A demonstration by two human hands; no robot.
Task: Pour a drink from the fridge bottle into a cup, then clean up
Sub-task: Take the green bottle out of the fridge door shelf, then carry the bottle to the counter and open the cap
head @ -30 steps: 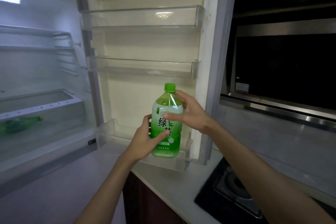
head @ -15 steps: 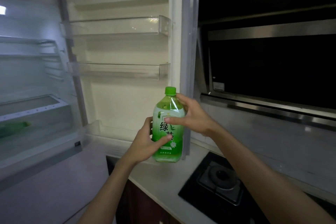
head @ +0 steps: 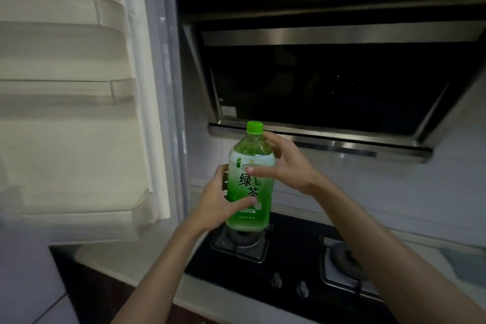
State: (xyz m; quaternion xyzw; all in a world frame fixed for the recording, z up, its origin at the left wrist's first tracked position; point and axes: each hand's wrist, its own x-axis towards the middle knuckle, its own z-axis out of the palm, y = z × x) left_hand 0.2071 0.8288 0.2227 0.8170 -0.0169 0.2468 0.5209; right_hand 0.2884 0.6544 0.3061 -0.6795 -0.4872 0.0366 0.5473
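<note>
Green tea fills the clear plastic bottle [head: 249, 184] up to its shoulder, its green cap [head: 254, 126] on, and the bottle is held upright in the air over the near-left burner [head: 240, 243] of the black hob [head: 292, 265], off the pale surface [head: 126, 258]. The left hand [head: 218, 205] curls its grip round the lower label while the right hand [head: 286, 166] closes its grip on the upper body, thumb across the front. The open fridge door [head: 79, 139] edge stands just left, the range hood [head: 328, 81] rim sits behind the cap, and open room lies rightward over the hob.
</note>
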